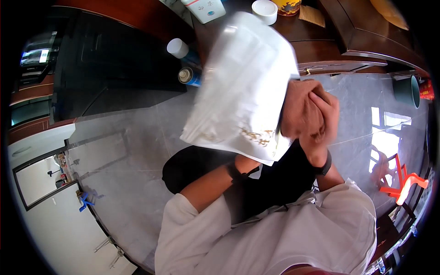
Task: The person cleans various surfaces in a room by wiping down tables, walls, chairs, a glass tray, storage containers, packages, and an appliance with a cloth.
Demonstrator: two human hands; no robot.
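A glossy white bag (247,87) with gold lettering near its lower edge is held up in front of me, slightly blurred. My left hand (247,163) reaches beneath it and holds it up; only the heel of the hand shows, the fingers being hidden behind the bag. At the bag's right side, my right hand (327,112) is closed on a crumpled brown cloth (300,107). The cloth lies against or very near the bag's right edge; I cannot tell whether they touch.
Beyond the bag are a dark wooden cabinet (366,41), a white-lidded jar (264,11) and a white box (205,9). Two spray cans, one uncapped (185,75), stand left of the bag. A green bin (406,90) and an orange plastic frame (403,185) are on the right.
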